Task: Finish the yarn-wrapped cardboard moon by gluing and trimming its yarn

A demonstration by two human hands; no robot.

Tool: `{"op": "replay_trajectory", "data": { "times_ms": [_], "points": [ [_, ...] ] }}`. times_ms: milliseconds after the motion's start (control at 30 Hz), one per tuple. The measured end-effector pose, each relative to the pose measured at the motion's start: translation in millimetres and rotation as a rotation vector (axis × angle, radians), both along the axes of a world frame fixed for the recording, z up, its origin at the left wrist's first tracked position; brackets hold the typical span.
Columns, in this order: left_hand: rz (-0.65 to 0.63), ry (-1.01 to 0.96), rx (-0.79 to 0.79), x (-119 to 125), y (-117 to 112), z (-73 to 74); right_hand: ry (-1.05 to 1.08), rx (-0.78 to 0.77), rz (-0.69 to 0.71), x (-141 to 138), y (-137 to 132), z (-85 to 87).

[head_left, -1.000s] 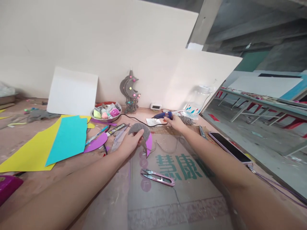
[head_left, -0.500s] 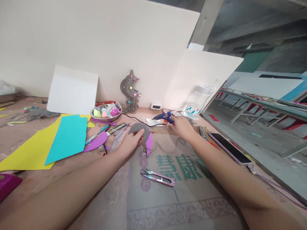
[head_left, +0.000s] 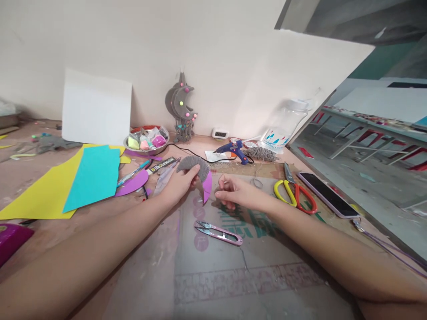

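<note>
My left hand (head_left: 180, 183) grips a purple crescent piece (head_left: 200, 173) partly wrapped in grey twine, holding it upright on the cardboard sheet (head_left: 233, 266). My right hand (head_left: 230, 192) sits just to the right of the crescent, its fingers pinched on a thin grey twine strand (head_left: 222, 180). Pink thread snips (head_left: 218, 233) lie on the cardboard just in front of both hands. A blue glue gun (head_left: 233, 151) rests behind them, next to a bundle of grey twine (head_left: 262, 154).
Yellow and red scissors (head_left: 293, 193) and a phone (head_left: 328, 194) lie to the right near the table edge. Yellow and teal paper sheets (head_left: 93, 175), pens, a metal bowl (head_left: 147, 142), a finished moon ornament (head_left: 182, 106) and a clear jar (head_left: 283, 126) stand around.
My right hand left the glue gun at the back and came toward me, now beside the crescent with a twine strand pinched. The head camera tilted down slightly. My left hand stayed put.
</note>
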State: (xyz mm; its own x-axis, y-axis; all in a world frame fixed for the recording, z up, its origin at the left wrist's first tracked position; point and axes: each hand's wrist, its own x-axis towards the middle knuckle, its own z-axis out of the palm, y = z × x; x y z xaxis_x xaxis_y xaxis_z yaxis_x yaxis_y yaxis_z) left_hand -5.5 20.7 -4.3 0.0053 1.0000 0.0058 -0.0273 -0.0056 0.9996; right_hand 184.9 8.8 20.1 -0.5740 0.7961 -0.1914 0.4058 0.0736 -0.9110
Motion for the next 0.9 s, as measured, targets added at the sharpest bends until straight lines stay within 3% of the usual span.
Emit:
{"op": "replay_trajectory", "data": {
  "times_ms": [200,367,467,633,900],
  "points": [
    [0.011,0.234,0.080,0,-7,10.3,-0.271,0.263,0.100,9,7,8.3],
    [0.012,0.301,0.169,-1,-7,7.6,-0.048,0.502,-0.224,-4,7,-0.5],
    [-0.011,0.329,0.184,0,-8,5.7,0.020,0.535,-0.276,-12,6,-6.4],
    [-0.043,0.331,0.187,1,-10,7.9,-0.038,0.610,-0.333,-5,9,-11.2],
    [-0.051,0.118,0.003,-1,-3,4.4,-0.063,0.664,-0.295,4,15,-15.1]
  ]
}}
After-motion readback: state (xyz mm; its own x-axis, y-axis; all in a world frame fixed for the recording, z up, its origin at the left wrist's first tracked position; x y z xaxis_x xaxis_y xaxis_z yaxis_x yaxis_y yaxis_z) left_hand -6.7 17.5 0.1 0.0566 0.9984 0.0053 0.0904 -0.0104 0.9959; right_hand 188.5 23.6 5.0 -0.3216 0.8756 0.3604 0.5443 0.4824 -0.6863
